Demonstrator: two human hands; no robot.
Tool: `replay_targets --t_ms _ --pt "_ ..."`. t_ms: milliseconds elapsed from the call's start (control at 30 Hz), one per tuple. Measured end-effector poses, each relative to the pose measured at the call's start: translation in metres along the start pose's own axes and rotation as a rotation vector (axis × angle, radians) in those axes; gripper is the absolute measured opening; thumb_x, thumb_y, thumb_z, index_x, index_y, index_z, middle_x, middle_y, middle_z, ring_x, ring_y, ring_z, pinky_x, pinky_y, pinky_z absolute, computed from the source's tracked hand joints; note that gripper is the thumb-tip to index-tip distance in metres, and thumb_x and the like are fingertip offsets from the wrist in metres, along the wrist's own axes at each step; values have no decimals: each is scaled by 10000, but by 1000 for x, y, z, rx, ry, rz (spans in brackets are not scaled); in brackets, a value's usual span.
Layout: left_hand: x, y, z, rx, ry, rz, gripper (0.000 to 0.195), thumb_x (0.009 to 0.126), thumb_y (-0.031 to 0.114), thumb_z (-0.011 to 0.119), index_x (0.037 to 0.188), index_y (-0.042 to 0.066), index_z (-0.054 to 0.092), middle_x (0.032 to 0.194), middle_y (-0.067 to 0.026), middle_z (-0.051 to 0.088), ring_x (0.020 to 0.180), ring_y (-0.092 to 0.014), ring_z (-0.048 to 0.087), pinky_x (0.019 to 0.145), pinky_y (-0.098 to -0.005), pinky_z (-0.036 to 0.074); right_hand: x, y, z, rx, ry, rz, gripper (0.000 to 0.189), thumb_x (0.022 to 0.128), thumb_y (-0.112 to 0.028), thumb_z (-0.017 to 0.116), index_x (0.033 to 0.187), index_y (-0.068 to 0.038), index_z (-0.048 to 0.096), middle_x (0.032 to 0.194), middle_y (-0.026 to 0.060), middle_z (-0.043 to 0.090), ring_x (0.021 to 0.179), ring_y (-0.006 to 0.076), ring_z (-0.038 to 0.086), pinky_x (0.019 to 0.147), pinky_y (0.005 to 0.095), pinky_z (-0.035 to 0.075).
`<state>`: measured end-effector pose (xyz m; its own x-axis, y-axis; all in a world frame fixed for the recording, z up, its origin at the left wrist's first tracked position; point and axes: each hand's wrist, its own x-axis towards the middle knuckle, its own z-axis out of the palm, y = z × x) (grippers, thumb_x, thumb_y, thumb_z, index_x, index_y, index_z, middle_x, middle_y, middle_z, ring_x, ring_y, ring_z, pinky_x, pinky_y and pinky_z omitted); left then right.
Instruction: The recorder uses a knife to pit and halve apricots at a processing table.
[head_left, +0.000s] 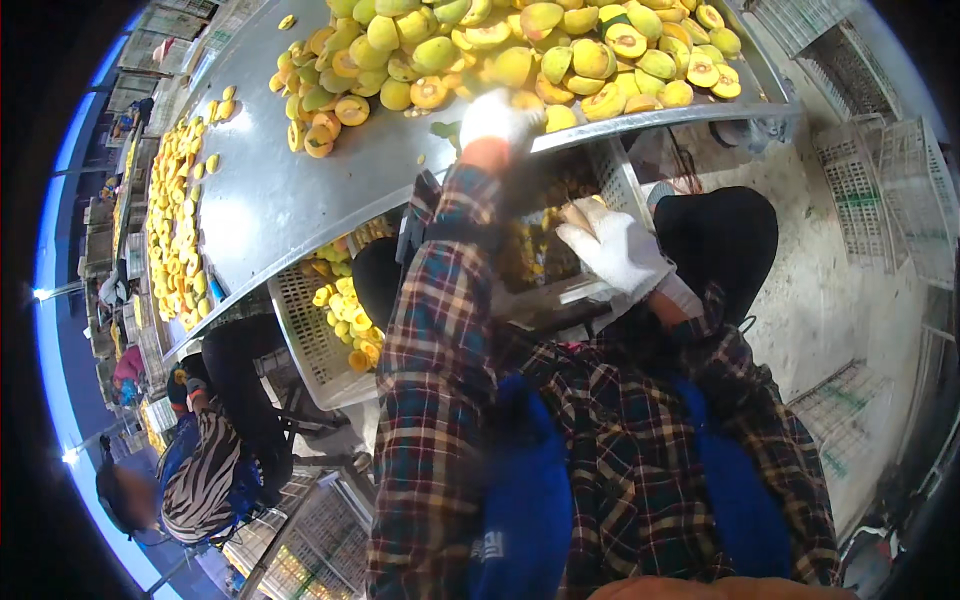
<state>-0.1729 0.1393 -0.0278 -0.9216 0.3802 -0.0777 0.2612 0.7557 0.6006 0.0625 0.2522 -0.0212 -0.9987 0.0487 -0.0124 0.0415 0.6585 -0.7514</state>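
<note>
My left hand (491, 124), in a white knitted glove, is at the front edge of a heap of yellow peach halves (427, 91) on a metal table (300, 202). It is blurred, and its fingertips are hidden. My right hand (619, 251), also gloved, is held lower, over a plastic crate (619, 180) between my knees. Its thumb and forefinger are close together; a bit of yellow shows by the fingertips, and whether they grip it is unclear. Dark yellowish pieces (536, 247) lie in that crate. A green leaf (446, 131) is on the table beside my left hand.
A white crate (322, 352) of peach pieces stands under the table edge, left of my knee. Farther left sits a co-worker (202, 480) by a second heap of halves (176, 225). Crates (855, 195) stand at the right; the table's raised metal rim (675, 116) crosses above my lap.
</note>
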Motion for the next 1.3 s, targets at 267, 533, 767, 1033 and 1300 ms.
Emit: replay_targets --t_ms 267,533,767,1033,1300 --pt "-126 14 -38 -1761 2 -76 359 907 120 638 1241 37 533 1115 -152 620 1060 -340 622 892 -488 534 -22 -58 -11 16 313 -152 294 926 -223 686 1118 -4 642 1018 206 679 939 377 664 820 419 517" --pt "-198 22 -68 -2118 -8 -117 420 1013 308 484 1259 -30 526 1135 -200 631 1059 -343 629 933 -538 524 -34 -120 10 -364 328 -420 224 895 -153 668 1097 -61 685 1063 171 656 841 336 681 680 411 549" --pt "-221 18 -83 -2168 -14 -11 369 1007 305 511 1163 -27 558 1136 -213 634 1034 -373 633 957 -551 501 -38 -124 35 -487 396 -398 239 864 -160 679 1097 -120 716 1040 154 635 786 307 671 616 409 542" --pt "-220 10 -66 -2110 135 -57 276 1003 266 567 1115 14 568 1063 -142 625 1010 -303 621 931 -449 517 -37 -109 56 -496 294 -315 326 837 -161 679 1157 -105 699 1102 204 640 835 340 660 661 404 549" --pt "-217 5 -48 -1714 312 71 231 1010 237 518 1075 36 611 1075 -83 634 1007 -198 613 917 -352 502 -30 -104 49 -236 303 -503 233 905 -225 665 1047 -40 669 959 167 675 821 337 671 707 431 537"
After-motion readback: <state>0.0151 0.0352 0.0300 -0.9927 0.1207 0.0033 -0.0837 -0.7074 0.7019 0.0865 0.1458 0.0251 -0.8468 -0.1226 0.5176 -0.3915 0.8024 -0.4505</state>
